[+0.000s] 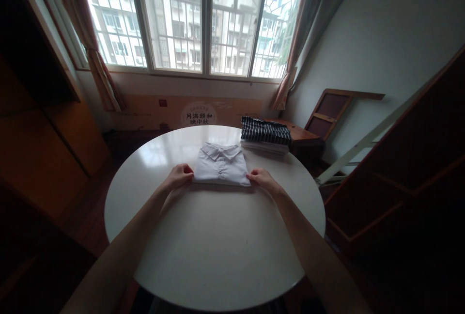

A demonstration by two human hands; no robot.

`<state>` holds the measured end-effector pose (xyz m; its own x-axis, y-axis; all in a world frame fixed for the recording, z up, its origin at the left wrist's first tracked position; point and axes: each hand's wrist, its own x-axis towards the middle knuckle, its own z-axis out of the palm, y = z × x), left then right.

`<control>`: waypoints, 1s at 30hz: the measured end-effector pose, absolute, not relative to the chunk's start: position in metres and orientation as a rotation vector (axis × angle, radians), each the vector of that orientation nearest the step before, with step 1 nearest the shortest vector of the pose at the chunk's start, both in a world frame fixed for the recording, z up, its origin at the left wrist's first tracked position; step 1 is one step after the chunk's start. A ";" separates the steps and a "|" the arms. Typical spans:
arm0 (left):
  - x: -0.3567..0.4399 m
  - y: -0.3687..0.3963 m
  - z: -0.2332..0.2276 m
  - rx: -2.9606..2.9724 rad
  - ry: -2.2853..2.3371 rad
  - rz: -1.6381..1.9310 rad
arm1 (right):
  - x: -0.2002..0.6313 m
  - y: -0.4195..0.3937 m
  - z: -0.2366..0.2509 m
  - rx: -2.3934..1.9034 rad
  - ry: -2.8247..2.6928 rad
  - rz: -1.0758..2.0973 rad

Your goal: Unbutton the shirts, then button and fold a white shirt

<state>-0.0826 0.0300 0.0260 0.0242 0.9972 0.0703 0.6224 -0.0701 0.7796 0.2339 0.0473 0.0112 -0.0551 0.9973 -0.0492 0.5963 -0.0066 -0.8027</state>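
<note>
A white collared shirt (220, 166), folded into a flat rectangle, lies on the round white table (218, 246) with its collar toward the window. My left hand (178, 177) pinches its near left edge, fingers pressed together. At the near right corner, my right hand (262, 178) pinches the shirt in the same way. Buttons run down the middle of the shirt's front. Just beyond it to the right sits a stack of folded clothes, a black-and-white striped garment (265, 131) on top of white ones (267, 147).
A wooden chair (329, 110) stands behind the table at the right, with a pale ladder-like frame (358, 151) nearby. A printed cardboard box (152, 113) rests under the barred window (203, 28). Orange cabinets (47, 154) are at the left.
</note>
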 end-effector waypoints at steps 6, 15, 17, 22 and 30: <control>-0.086 0.033 0.023 1.736 1.607 0.904 | 0.235 0.046 0.013 -1.623 -1.671 0.954; -0.083 0.024 0.036 1.866 1.428 0.614 | 0.240 0.030 0.036 -1.602 -1.918 1.217; -0.084 0.024 0.036 1.950 1.403 0.550 | 0.240 0.030 0.037 -1.610 -1.931 1.227; -0.088 0.030 0.028 1.924 1.567 0.583 | 0.237 0.033 0.029 -1.645 -1.858 1.129; -0.068 0.042 0.018 1.538 1.703 1.040 | 0.217 0.048 0.015 -1.860 -1.550 0.660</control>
